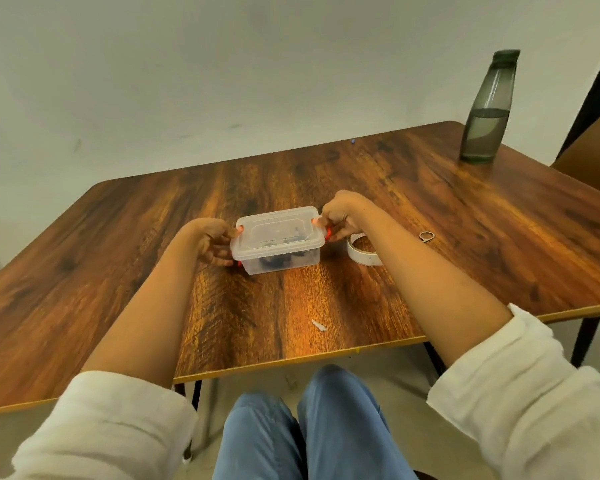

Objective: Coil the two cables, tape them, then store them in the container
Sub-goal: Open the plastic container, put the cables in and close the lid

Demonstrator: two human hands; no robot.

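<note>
While pinching lid (278, 226) with curled fingers (232, 232) of left hand (211, 240), right hand (338, 214): risk uneven latching, container (281, 264) skidding into tape roll (362, 258).

Middle: a clear container (280, 252) stood on the counter (326, 174), lid (278, 225) on, dark cables (274, 263) inside.
Left: the left hand (212, 241) gripped its left end.
Right: the right hand (340, 216) gripped the right end at a red latch (328, 233).
Beside: a tape roll (362, 253) lay just right.
Far corner: a bottle (489, 109) stood upright.

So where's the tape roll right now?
Head view: the tape roll lies on the table right of the container, just beside the right hand gripping its right end.
</note>
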